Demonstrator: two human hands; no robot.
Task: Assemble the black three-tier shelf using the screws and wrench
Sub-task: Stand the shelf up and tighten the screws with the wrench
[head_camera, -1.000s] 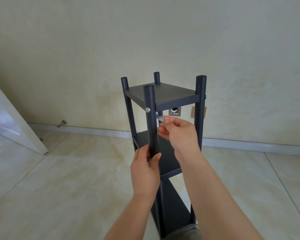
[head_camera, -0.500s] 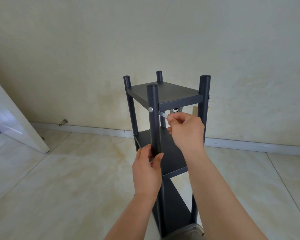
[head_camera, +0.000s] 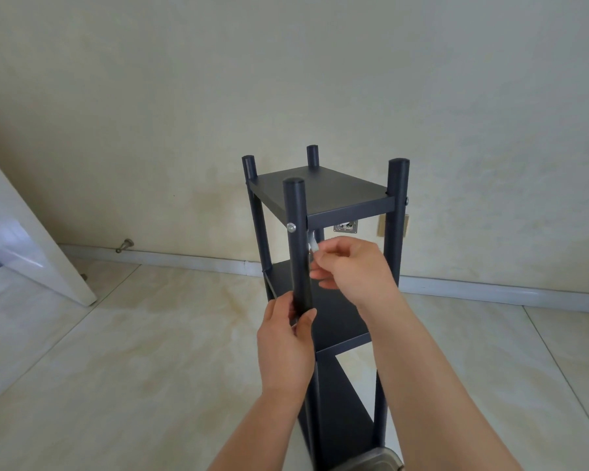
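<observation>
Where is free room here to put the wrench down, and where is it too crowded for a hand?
The top shelf board, bordered by its four posts, is bare. The floor between the white door and the shelf's front post is bare too. It is crowded just under the top board, where the right hand pinches the wrench and the left hand grips that post.

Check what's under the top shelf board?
Under the top shelf board, the right hand pinches a small silver wrench beside the front post. Its tip and any screw are hidden.
</observation>
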